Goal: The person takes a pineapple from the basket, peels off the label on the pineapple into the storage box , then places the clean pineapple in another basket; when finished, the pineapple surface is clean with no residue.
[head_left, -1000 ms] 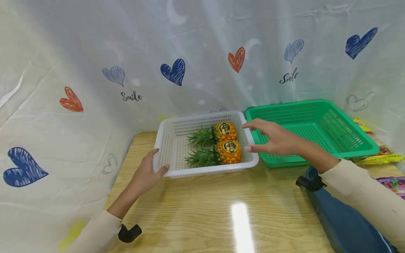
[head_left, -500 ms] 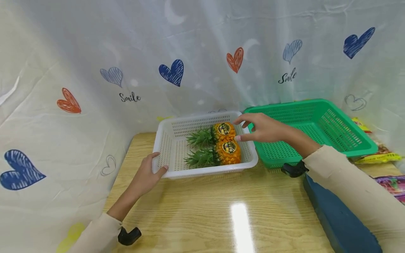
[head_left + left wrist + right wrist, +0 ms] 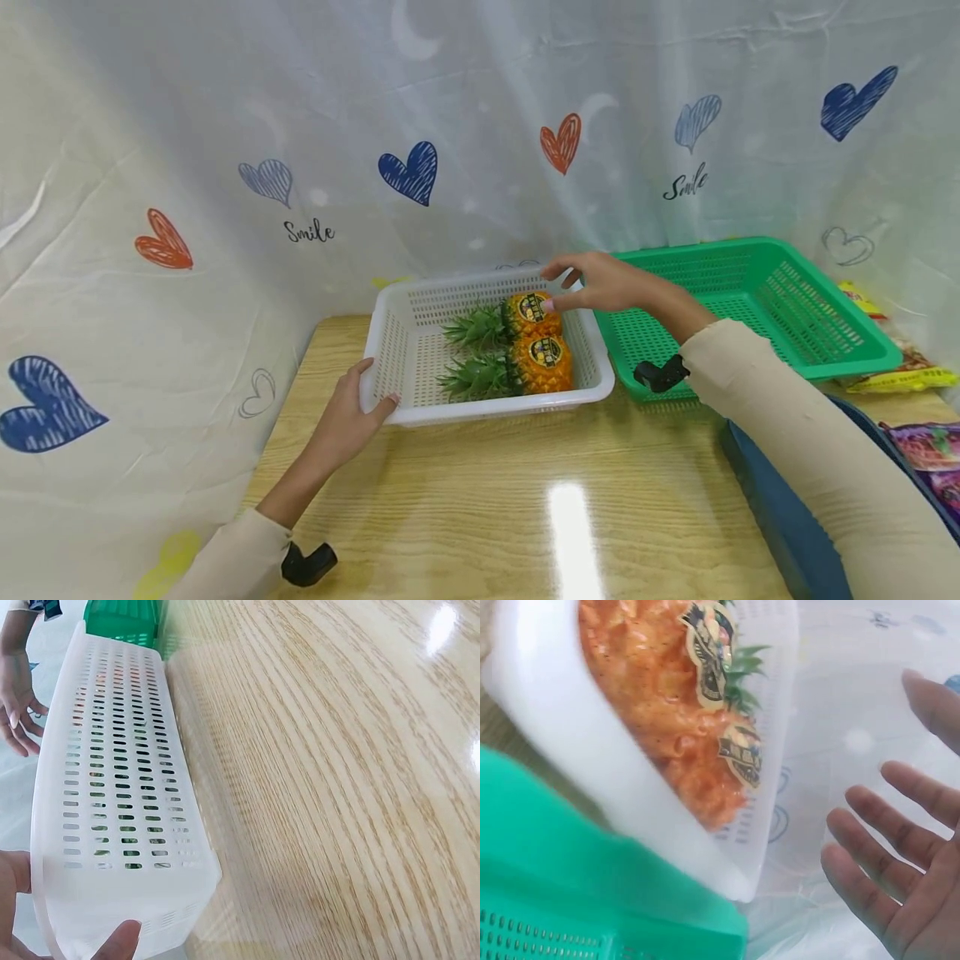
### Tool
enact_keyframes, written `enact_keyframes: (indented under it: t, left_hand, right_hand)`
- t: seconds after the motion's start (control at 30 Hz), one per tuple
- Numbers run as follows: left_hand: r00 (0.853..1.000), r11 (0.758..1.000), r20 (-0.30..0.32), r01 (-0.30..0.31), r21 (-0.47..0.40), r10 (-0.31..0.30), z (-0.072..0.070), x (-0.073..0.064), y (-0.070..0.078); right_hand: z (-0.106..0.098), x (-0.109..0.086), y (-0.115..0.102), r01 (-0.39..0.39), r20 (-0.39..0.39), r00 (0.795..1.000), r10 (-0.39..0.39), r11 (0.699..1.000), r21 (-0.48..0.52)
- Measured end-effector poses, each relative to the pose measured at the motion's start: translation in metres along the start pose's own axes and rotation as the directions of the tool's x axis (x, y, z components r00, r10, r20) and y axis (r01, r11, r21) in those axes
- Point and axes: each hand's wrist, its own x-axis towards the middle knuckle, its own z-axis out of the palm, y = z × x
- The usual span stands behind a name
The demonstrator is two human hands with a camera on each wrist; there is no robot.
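Note:
A white plastic basket (image 3: pixel 487 407) holds two pineapples side by side, the far one (image 3: pixel 517 317) and the near one (image 3: pixel 551 377). Both have orange bodies, round black-and-gold labels and green leaf crowns pointing left. My left hand (image 3: pixel 347 421) grips the basket's near left corner, thumb at the front rim and fingers at the left rim. Over the far right part of the basket hovers my right hand (image 3: pixel 603 283), fingers spread and nothing in them. Its thumb overlaps the far pineapple in the head view; the right wrist view shows the fingers (image 3: pixel 855 881) apart from the fruit.
A green basket (image 3: pixel 847 367) adjoins the white one on the right. Yellow snack packs (image 3: pixel 900 379) and a purple pack (image 3: pixel 926 446) lie farther right. A dark blue bin (image 3: pixel 780 500) sits under my right forearm. Behind the wooden table (image 3: pixel 480 500) hangs a printed curtain (image 3: pixel 480 125).
My right hand has moved left and away from me, from the white basket's right rim to over its far right part. The left hand and both pineapples have stayed put.

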Motion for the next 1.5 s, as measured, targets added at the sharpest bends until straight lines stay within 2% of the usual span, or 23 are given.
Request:
enact_keyframes:
  t: [0.57, 0.97, 1.2, 1.37, 1.5]
  left_hand:
    - [1.000, 1.000, -0.025, -0.012, -0.005, 0.012, 0.001, 0.001, -0.002]
    - [1.000, 0.999, -0.025, 0.006, -0.035, -0.007, 0.003, 0.002, -0.003]
    - [1.000, 0.999, -0.020, 0.019, -0.038, -0.019, 0.001, 0.000, -0.002]
    - [1.000, 0.999, -0.016, 0.022, -0.035, -0.023, 0.000, 0.001, -0.001]
    - [1.000, 0.999, -0.013, 0.019, -0.042, -0.020, 0.000, 0.000, -0.001]
  right_hand:
    - [0.008, 0.039, 0.013, -0.045, 0.012, 0.999, 0.045, 0.999, 0.017]
    - [0.020, 0.056, 0.030, -0.085, 0.046, 0.995, 0.084, 0.996, 0.013]
    - [0.025, 0.061, 0.028, -0.119, 0.087, 0.989, 0.119, 0.993, -0.007]
    - [0.027, 0.065, 0.027, -0.123, 0.112, 0.986, 0.124, 0.992, -0.016]
    - [0.029, 0.066, 0.025, -0.087, 0.120, 0.989, 0.092, 0.995, -0.046]
